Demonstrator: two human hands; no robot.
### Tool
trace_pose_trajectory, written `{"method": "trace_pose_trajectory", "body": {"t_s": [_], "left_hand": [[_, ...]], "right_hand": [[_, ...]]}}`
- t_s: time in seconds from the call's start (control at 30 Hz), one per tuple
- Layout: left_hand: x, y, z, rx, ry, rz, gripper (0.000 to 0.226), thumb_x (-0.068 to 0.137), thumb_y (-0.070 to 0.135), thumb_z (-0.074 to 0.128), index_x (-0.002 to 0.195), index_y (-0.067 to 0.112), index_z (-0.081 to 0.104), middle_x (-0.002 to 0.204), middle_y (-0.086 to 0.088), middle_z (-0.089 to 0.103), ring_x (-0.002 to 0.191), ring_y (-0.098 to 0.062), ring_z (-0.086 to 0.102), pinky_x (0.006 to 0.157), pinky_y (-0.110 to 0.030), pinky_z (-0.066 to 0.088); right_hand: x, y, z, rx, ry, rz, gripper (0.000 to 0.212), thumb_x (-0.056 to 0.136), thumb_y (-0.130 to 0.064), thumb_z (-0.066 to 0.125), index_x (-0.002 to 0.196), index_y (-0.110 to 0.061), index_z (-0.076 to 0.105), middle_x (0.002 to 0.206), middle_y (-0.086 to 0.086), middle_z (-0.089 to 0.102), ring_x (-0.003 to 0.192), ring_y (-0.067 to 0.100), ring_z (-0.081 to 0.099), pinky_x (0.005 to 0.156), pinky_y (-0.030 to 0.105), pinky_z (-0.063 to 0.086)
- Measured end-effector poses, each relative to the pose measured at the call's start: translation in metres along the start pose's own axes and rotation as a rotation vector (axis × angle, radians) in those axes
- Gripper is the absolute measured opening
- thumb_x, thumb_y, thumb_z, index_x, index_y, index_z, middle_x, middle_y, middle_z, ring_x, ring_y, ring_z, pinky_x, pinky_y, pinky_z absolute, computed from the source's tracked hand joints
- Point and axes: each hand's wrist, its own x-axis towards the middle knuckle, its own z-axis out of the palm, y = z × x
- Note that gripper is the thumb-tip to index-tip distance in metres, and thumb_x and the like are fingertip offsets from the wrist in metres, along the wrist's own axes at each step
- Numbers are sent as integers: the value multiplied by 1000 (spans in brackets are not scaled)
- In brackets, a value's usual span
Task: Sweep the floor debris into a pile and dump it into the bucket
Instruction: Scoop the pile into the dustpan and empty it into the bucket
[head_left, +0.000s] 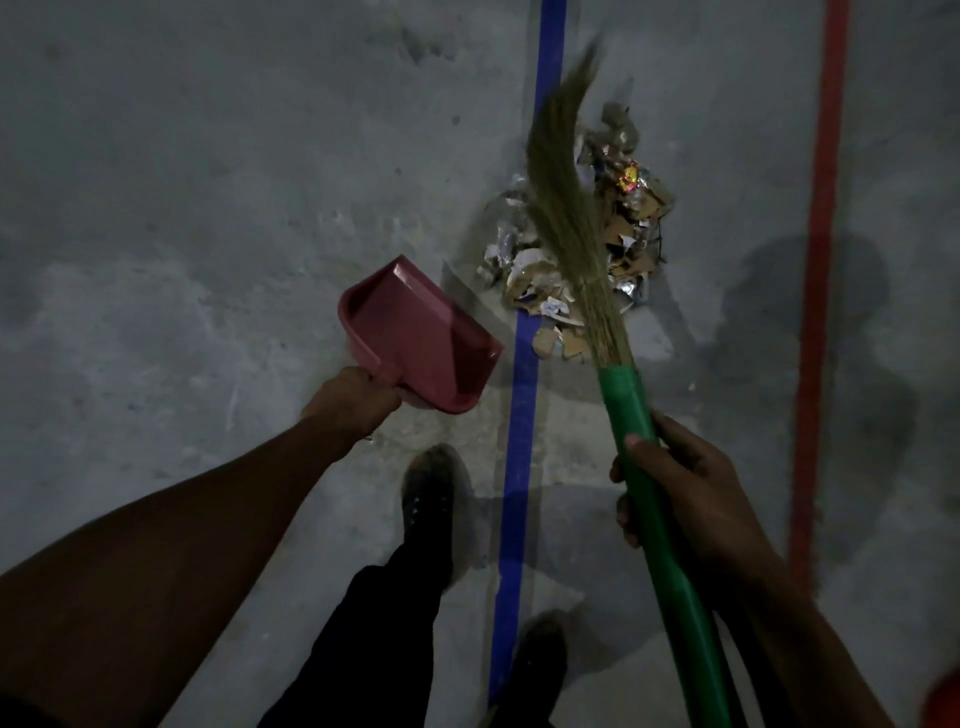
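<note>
left hand (353, 397) at centre, gripping pink dustpan (421, 335) by its handle. right hand (685, 493) at lower right, curled round green broom (631, 415) handle. debris pile (613, 218) upper right, under bristles, straddling blue line (519, 415).

My broom (613, 291) has a green handle and a long, tan grass head; it slants up and away from me, its bristles lying over the debris pile (587, 234). That pile is a loose heap of torn cardboard, paper scraps and shiny foil wrappers on the grey floor, straddling the blue line. My pink dustpan (415, 332) is empty, tilted, its open mouth toward the pile, just left of it.
</note>
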Motion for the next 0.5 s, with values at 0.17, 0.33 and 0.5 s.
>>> {"method": "trace_pose_trajectory", "body": {"t_s": [0.17, 0.33, 0.5], "left_hand": [[6, 8, 26, -26, -7, -18, 25, 81, 30, 63, 84, 5, 63, 83, -11, 64, 72, -24, 61, 65, -33, 55], [17, 7, 54, -16, -21, -47, 26, 86, 29, 61, 90, 4, 65, 81, -10, 63, 65, -20, 56, 51, -24, 41], [37, 7, 88, -51, 15, -85, 28, 87, 27, 61, 89, 0, 67, 77, -11, 61, 62, -20, 54, 53, -25, 44]], "right_hand": [[49, -2, -16, -281, 70, -120, 71, 87, -4, 67, 144, -34, 38, 104, 4, 60, 68, 22, 65, 54, 30, 57], [124, 1, -42, -396, 97, -49, 69, 80, 2, 68, 138, -24, 40, 112, 10, 55, 88, 31, 64, 60, 37, 58], [194, -16, -70, -497, 151, -95, 37, 85, -4, 66, 110, -21, 45, 91, 10, 60, 68, 26, 64, 58, 38, 57]]}}
